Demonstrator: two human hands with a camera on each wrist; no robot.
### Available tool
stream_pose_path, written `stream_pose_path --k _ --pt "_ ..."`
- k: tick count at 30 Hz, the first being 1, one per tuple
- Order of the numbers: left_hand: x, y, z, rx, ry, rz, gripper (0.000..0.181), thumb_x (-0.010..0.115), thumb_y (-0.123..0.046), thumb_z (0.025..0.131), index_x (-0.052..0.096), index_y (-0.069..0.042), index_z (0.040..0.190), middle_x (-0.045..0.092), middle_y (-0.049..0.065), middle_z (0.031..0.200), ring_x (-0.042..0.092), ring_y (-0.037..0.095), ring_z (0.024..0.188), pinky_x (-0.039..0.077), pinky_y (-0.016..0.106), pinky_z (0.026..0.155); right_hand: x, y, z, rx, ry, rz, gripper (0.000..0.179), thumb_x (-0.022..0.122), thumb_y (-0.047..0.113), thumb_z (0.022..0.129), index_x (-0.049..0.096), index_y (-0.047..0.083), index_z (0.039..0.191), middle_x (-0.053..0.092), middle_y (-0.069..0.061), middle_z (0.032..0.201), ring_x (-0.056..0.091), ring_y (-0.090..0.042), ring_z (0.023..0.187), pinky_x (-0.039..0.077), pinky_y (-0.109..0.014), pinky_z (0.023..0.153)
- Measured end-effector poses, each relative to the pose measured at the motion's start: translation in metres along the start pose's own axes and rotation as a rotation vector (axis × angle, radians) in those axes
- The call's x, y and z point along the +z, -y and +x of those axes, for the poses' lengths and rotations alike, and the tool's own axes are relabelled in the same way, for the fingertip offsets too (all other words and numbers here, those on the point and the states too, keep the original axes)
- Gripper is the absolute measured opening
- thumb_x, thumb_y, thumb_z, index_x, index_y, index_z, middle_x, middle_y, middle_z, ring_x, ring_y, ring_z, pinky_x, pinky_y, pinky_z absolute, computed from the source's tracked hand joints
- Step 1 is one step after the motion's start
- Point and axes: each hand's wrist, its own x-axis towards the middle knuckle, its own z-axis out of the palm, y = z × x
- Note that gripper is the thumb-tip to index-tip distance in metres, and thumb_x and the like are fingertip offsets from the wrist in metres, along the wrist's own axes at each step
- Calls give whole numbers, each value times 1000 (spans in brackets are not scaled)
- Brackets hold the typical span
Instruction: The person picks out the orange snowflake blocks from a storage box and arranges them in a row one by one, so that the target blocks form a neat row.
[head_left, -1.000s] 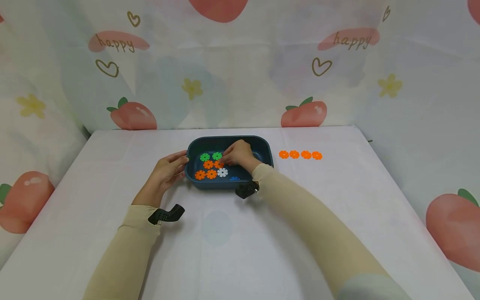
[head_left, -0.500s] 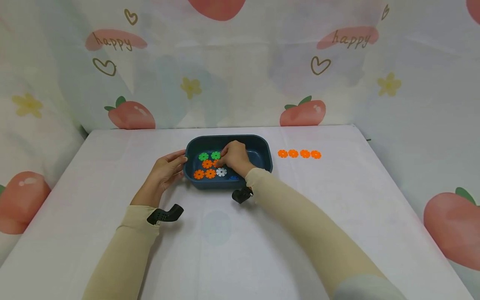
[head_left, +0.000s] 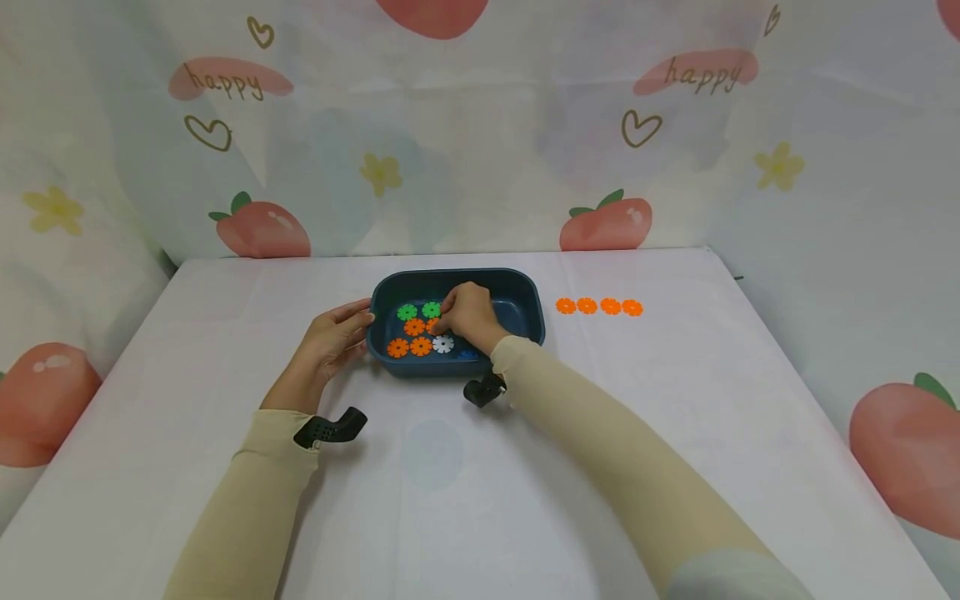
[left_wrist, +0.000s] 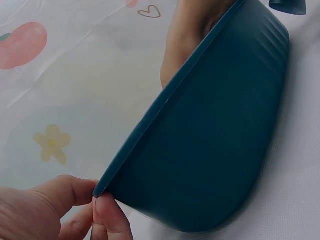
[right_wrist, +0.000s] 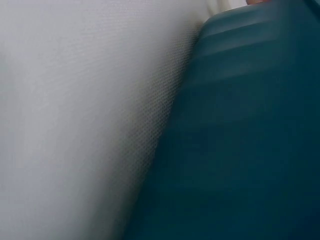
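Observation:
A dark blue-green plastic basin [head_left: 525, 321] stands on the white-covered table. My left hand [head_left: 335, 337] pinches its left rim; the left wrist view shows the thumb and fingers [left_wrist: 75, 192] at the rim's corner. Inside lie two green snowflake discs [head_left: 407, 312], several orange snowflake discs [head_left: 398, 347], a white one [head_left: 443, 343] and a blue one [head_left: 468, 355] near the front wall. My right hand [head_left: 472, 315] reaches into the basin, its thumb and fingertips closed over an orange disc that they partly cover. In the right wrist view the basin's outer wall [right_wrist: 240, 130] hides that hand's fingertips.
Several orange discs [head_left: 587, 306] lie in a row on the table to the right of the basin. A printed cloth backdrop [head_left: 480, 167] rises behind the table's far edge. Black wrist cameras [head_left: 330, 427] are strapped on both sleeves.
My right hand has shifted slightly left, its fingertips now covering more of the orange disc. Over the last half second it has stayed almost still. The left hand keeps its hold on the rim.

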Motion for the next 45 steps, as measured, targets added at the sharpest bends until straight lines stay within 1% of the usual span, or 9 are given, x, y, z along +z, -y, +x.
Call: stream_pose_path --k 5,9,12,15,21,28,34,41,45 --pt "0 -1 -2 -1 -2 24 48 63 -21 97 52 -16 144 65 -5 105 62 3 76 52 16 63 -1 0 0 16 -5 -2 29 90 11 69 72 4 92 70 -9 95 64 -21 79 55 -31 69" --pt "0 -1 -3 -5 1 37 48 63 -22 97 51 -16 144 64 -4 109 61 3 76 52 16 65 -1 0 -2 6 -2 5 28 90 9 69 71 3 89 69 -10 93 62 -21 76 54 -30 67" --pt "0 -1 -4 -3 0 31 48 63 -21 97 52 -16 144 64 -2 112 62 3 76 53 16 66 -3 -1 -2 -1 2 17 27 89 8 69 70 3 87 69 -11 92 61 -21 75 53 -29 64" --pt "0 -2 -4 -2 -3 27 48 63 -21 97 52 -16 143 64 -2 111 63 2 75 53 16 65 -5 -2 -2 0 4 28 27 89 7 69 70 2 88 68 -11 93 61 -21 74 52 -28 63" --pt "1 -2 -3 2 1 12 48 63 -20 97 52 -15 143 64 -5 104 63 2 74 53 16 64 -10 -9 2 30 -25 -9 30 90 10 68 68 5 88 66 -8 92 57 -20 77 49 -28 66" --pt "2 -2 -4 3 -5 24 47 63 -21 97 53 -15 143 64 -2 110 62 2 76 53 17 66 -20 -18 4 55 -43 -36 29 89 10 70 70 4 91 67 -9 93 58 -20 80 49 -28 68" --pt "1 -1 -4 5 -9 18 47 63 -20 97 53 -14 143 65 -2 109 63 4 77 53 17 66 -30 -24 3 50 -29 -78 24 86 12 75 75 4 94 71 -10 99 60 -21 85 51 -29 72" --pt "1 -1 -4 4 -14 23 47 63 -20 97 53 -15 143 64 1 114 62 4 77 53 17 65 -36 -29 3 63 -13 -104 20 83 10 78 75 4 95 70 -10 101 57 -22 88 50 -31 75" --pt "1 -1 -4 5 -14 18 47 63 -20 97 53 -14 143 64 -1 110 63 4 77 53 17 64 -40 -30 3 58 0 -116 17 82 8 79 75 4 94 70 -11 100 57 -22 88 51 -31 75"
